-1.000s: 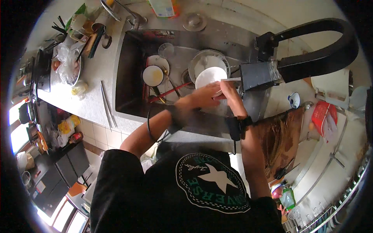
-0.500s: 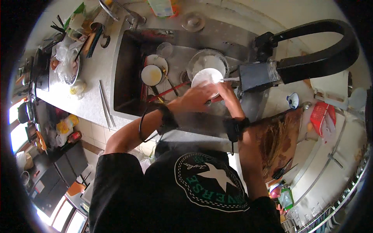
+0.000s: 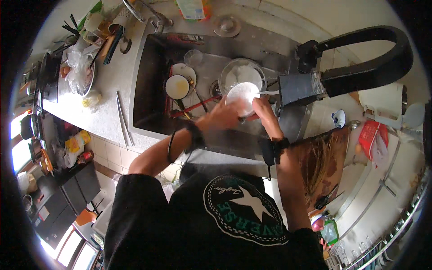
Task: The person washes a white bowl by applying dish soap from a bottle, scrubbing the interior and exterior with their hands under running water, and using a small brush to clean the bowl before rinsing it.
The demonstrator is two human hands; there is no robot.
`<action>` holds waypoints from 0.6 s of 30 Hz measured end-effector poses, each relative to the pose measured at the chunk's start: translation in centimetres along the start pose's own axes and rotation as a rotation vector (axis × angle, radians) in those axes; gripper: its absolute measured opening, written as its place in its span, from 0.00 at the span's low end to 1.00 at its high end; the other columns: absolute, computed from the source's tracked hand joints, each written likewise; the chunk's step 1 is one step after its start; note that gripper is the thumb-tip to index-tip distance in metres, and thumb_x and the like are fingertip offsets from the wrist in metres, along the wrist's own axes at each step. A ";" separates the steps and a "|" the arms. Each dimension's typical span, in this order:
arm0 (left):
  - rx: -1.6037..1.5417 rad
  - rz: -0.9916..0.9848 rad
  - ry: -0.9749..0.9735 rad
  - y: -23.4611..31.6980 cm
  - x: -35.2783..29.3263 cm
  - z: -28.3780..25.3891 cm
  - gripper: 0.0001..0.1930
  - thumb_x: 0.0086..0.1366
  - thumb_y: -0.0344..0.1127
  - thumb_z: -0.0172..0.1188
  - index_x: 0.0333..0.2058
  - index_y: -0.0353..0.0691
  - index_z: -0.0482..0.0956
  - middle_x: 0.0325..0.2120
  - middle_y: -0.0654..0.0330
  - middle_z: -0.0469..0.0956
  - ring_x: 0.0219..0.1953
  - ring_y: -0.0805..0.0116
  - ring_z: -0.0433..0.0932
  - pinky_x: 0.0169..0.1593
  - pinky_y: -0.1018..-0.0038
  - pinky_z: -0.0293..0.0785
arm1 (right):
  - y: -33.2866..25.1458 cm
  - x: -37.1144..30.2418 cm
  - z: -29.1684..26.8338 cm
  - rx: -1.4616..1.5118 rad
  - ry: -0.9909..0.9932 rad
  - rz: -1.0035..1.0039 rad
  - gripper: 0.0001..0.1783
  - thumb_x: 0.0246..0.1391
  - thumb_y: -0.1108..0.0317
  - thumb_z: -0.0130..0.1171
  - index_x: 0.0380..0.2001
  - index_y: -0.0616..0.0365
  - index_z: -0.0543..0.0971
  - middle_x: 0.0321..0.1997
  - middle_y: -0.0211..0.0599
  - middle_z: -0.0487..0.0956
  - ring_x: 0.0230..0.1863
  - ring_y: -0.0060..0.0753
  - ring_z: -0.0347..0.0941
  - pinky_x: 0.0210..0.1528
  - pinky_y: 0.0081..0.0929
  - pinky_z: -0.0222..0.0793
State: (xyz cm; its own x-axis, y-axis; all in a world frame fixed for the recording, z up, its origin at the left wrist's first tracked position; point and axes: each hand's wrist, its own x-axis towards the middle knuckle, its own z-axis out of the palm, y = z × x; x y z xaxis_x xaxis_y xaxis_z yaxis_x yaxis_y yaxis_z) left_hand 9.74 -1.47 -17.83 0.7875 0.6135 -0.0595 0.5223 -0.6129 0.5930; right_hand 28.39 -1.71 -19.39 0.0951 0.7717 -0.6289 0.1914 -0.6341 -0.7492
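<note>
A white bowl (image 3: 245, 92) is tilted over the sink. My right hand (image 3: 266, 112) grips its rim on the right side. My left hand (image 3: 225, 113) is at the bowl's lower left, smeared by motion, so its fingers do not show clearly. Water runs from the black tap (image 3: 299, 90) towards the bowl. Just beyond it, a clear glass bowl (image 3: 222, 74) with whitish contents stands in the sink. Left of my hands lie a small bowl with a dark rim (image 3: 177, 87), a white plate (image 3: 185, 70), a red-handled utensil (image 3: 207, 104) and a clear cup (image 3: 193, 58).
The steel sink (image 3: 148, 90) surrounds my hands. On the left counter lie a pair of long chopsticks (image 3: 122, 119) and a metal bowl with plastic bags (image 3: 81, 76). To the right are a stained brown board (image 3: 335, 148), a spoon (image 3: 338, 118) and a red basket (image 3: 374, 135).
My left hand has shifted slightly along the white bowl, blurred in both frames. My right hand keeps its hold on the rim. The view has moved a little.
</note>
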 end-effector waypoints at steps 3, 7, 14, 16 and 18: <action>0.078 0.029 -0.096 5.2 -0.6 -2.6 0.27 0.50 0.38 0.60 0.51 0.41 0.68 0.50 0.55 0.70 0.58 0.59 0.63 0.65 0.59 0.48 | -3.3 -1.3 -0.3 -0.141 -0.117 0.166 0.27 0.49 0.61 0.44 0.47 0.73 0.60 0.37 0.54 0.73 0.28 0.43 0.77 0.21 0.32 0.76; 0.023 0.022 0.038 0.3 -1.9 -0.9 0.29 0.54 0.41 0.58 0.54 0.37 0.65 0.56 0.56 0.64 0.59 0.64 0.63 0.65 0.62 0.49 | -4.9 -2.6 1.5 -0.087 -0.057 0.166 0.17 0.49 0.64 0.48 0.33 0.70 0.74 0.29 0.58 0.76 0.26 0.48 0.78 0.23 0.35 0.75; 0.325 -0.065 -0.110 1.2 0.3 -1.5 0.26 0.50 0.30 0.54 0.51 0.36 0.68 0.54 0.52 0.66 0.57 0.60 0.65 0.62 0.63 0.55 | 0.4 1.4 0.6 -0.253 -0.051 -0.096 0.10 0.49 0.69 0.52 0.34 0.64 0.73 0.32 0.54 0.75 0.26 0.49 0.77 0.23 0.35 0.73; 0.274 -0.195 -0.251 1.0 0.2 -2.7 0.25 0.49 0.29 0.54 0.50 0.36 0.69 0.51 0.51 0.69 0.56 0.59 0.66 0.60 0.63 0.57 | -3.1 0.5 0.9 -0.051 -0.033 0.193 0.09 0.50 0.69 0.52 0.33 0.63 0.72 0.35 0.54 0.76 0.26 0.51 0.76 0.22 0.36 0.73; 0.475 -0.021 0.172 0.5 -0.8 -2.8 0.21 0.49 0.30 0.54 0.45 0.35 0.71 0.44 0.49 0.72 0.52 0.56 0.68 0.56 0.62 0.61 | -4.1 0.5 0.9 -0.483 0.039 0.004 0.19 0.50 0.68 0.48 0.43 0.69 0.64 0.32 0.54 0.76 0.26 0.49 0.77 0.25 0.35 0.74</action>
State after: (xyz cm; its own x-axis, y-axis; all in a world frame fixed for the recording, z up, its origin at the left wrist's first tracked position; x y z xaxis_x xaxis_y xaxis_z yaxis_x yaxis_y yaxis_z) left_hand 8.47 -0.85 -15.23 0.7307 0.6768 0.0889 0.6603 -0.7339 0.1595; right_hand 26.81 1.25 -16.77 0.1316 0.7765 -0.6162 0.6215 -0.5489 -0.5590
